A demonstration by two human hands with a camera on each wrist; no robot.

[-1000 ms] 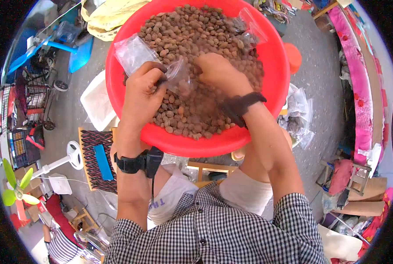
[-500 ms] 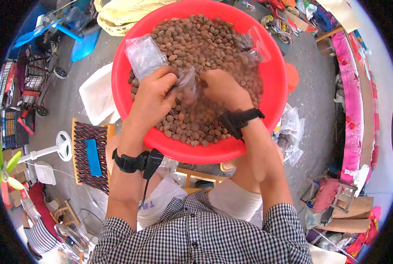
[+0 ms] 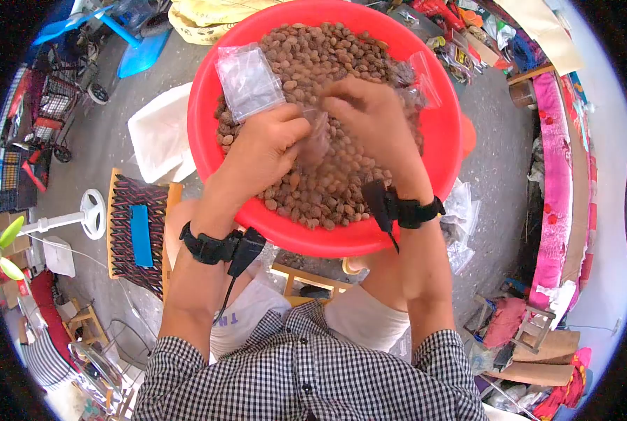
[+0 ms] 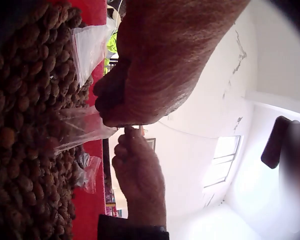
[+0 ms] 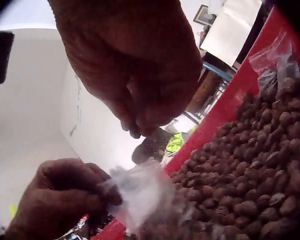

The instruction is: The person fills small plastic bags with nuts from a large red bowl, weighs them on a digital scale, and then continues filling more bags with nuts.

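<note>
My left hand (image 3: 271,140) pinches the clear bag (image 5: 142,192) by its edge, probably to keep it upright over the brown nuts (image 3: 320,200) in the red basin (image 3: 292,237). Right hand (image 3: 375,119) beside it, fingers bunched; can't tell if they're holding anything.

By the left hand (image 5: 60,197), at the lower left, a clear bag (image 5: 142,192) is pinched at its edge, and its far end is blurred over brown nuts (image 5: 260,185). The right hand (image 5: 140,65) is seen above and apart from the bag, with its fingers bunched and pointed downward; whether anything is held in them cannot be told. The nuts are contained by a red basin (image 5: 217,112), inside whose wall another bag (image 5: 276,67) is seen.
</note>
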